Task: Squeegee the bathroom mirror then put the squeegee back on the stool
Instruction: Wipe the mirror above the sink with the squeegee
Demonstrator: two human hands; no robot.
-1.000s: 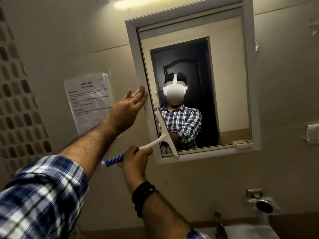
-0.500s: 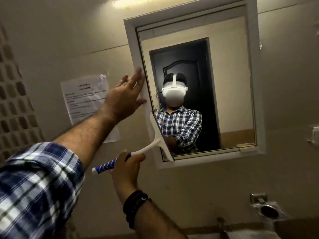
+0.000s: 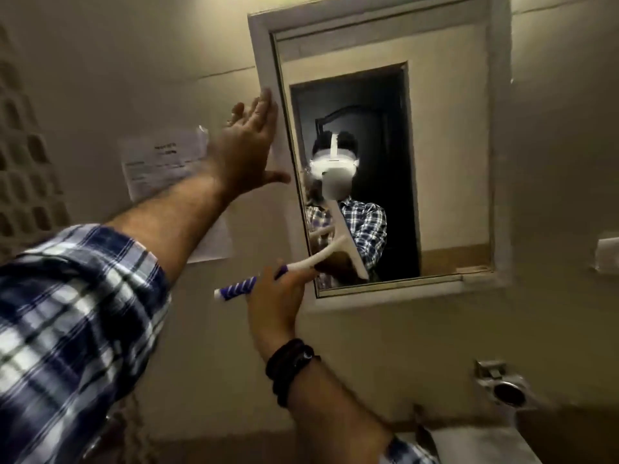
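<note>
The bathroom mirror (image 3: 449,155) hangs on the wall in a pale frame (image 3: 264,61). My right hand (image 3: 278,296) grips the squeegee (image 3: 338,236) by its blue-and-white striped handle. Its white blade lies tilted against the lower left part of the glass. My left hand (image 3: 248,152) is flat, fingers apart, pressed on the left side of the frame. The stool is out of view.
A printed paper notice (image 3: 160,162) is stuck to the wall left of the mirror. A metal soap holder (image 3: 505,390) sticks out of the wall at lower right. A tap (image 3: 422,430) and a white basin edge (image 3: 482,443) lie below. A patterned vent block (image 3: 23,182) fills the far left.
The squeegee blade has moved right, from the mirror's left edge onto the glass. My left hand has slid up the frame's left side.
</note>
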